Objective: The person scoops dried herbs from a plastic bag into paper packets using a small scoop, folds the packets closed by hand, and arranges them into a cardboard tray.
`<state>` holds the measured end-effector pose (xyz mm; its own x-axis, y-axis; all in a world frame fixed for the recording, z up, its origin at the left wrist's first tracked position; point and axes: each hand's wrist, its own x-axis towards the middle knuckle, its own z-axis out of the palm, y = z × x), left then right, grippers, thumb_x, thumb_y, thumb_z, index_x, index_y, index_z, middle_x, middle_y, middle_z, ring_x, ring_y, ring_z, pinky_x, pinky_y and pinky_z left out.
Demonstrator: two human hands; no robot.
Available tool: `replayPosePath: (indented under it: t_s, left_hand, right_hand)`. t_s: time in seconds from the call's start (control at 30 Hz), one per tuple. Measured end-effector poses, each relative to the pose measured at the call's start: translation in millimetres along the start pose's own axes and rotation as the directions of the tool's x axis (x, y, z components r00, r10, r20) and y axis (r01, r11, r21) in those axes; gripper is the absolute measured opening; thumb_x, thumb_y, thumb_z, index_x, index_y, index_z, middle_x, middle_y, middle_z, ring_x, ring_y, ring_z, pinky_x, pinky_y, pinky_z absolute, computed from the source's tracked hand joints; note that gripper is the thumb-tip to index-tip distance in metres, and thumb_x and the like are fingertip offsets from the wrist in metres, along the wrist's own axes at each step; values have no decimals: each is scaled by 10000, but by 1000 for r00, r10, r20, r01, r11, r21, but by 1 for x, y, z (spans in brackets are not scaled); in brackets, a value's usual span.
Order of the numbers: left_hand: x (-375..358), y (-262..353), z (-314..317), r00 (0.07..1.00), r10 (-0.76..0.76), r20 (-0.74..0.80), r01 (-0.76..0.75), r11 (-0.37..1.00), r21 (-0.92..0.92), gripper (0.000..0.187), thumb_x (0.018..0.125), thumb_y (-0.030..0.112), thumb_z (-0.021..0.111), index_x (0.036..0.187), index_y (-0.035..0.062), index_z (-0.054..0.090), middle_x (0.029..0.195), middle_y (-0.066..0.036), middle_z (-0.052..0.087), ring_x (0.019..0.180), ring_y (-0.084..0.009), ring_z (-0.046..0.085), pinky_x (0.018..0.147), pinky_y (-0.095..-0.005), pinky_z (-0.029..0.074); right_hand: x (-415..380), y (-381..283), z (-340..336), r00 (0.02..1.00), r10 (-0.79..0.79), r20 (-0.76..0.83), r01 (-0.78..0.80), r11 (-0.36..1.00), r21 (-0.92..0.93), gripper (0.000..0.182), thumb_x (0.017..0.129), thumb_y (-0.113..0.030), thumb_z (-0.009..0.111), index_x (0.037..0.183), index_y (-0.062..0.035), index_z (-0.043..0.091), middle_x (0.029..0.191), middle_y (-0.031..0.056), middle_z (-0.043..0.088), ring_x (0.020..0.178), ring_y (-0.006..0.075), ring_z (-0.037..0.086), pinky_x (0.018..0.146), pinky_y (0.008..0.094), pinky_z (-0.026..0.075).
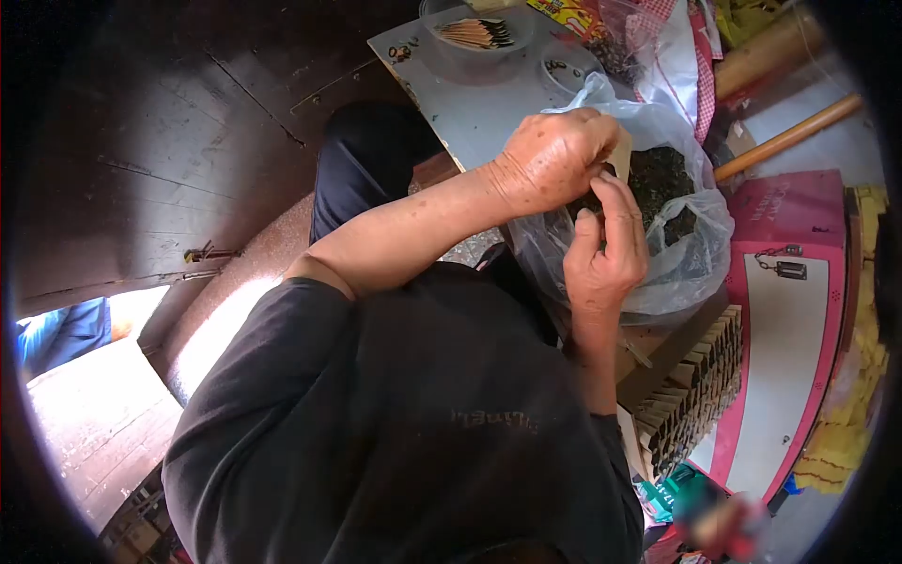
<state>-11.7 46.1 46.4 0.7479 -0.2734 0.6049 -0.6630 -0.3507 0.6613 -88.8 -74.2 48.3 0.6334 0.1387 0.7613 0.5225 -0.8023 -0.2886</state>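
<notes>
Tan piece [621, 156] pinched in left hand [554, 160] over clear plastic bag [711, 224] of dark crumbly material [660, 179]; right hand [606, 254] curls close below, grip unclear; best held low, level, so loose bits land inside.

**Two hands meet over an open bag**

The left hand [554, 162] grips a pale piece [621, 156]; the right hand [606, 246] reaches close beside it — both above a clear plastic bag [697, 256] holding dark, crumbly matter [661, 177]. Small dark rings [402, 53] lie at the pale table's [440, 105] far-left corner — a bowl [470, 68] of thin sticks [474, 34] near its far edge.
</notes>
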Motion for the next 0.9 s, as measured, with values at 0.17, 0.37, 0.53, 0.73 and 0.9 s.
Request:
replayPosePath:
  t_s: [0.17, 0.37, 0.53, 0.73, 0.9]
  left_hand:
    - [-2, 1, 9, 999, -18, 50, 16, 999, 43, 180, 730, 88, 662, 866, 57, 548, 772, -115, 609, 733, -341, 618, 615, -409, 497]
    - [-3, 2, 21, 995, 98, 29, -100, 994, 43, 157, 746, 83, 647, 848, 68, 528, 757, -107, 601, 725, -342, 613, 599, -406, 497]
    - [-6, 14, 32, 982, 184, 31, -185, 983, 13, 144, 756, 88, 639, 836, 61, 522, 744, -112, 592, 711, -339, 614, 597, -411, 496]
    - [-12, 23, 38, 966, 222, 133, -222, 975, -11, 160, 757, 119, 652, 846, 53, 537, 758, -108, 594, 719, -320, 619, 610, -404, 498]
    - [4, 9, 13, 962, 193, 194, -173, 978, -114, 429, 695, 201, 759, 1061, 51, 592, 1003, -116, 609, 952, -292, 610, 794, -374, 508]
  right_hand:
    - [-11, 3, -11, 991, 91, 99, -74, 984, -163, 351, 768, 4, 570, 1117, 11, 605, 1091, 180, 636, 998, 357, 616, 858, 406, 493]
    - [-18, 4, -16, 954, 246, 170, -200, 947, -250, 422, 775, -68, 614, 1181, 26, 557, 1161, 213, 597, 1049, 391, 583, 887, 431, 468]
    - [-26, 18, -10, 897, 363, 251, -284, 910, -301, 421, 795, -155, 640, 1159, 37, 555, 1127, 234, 584, 989, 400, 572, 857, 442, 457]
    - [-28, 49, -10, 972, 198, 123, -197, 980, -16, 433, 766, -269, 698, 1064, 31, 608, 1138, 204, 583, 1073, 410, 519, 935, 470, 392]
    - [-36, 70, -28, 964, 123, 236, -127, 992, 3, 463, 779, -370, 691, 1116, -56, 649, 1237, 181, 542, 1241, 440, 388, 1027, 520, 323]
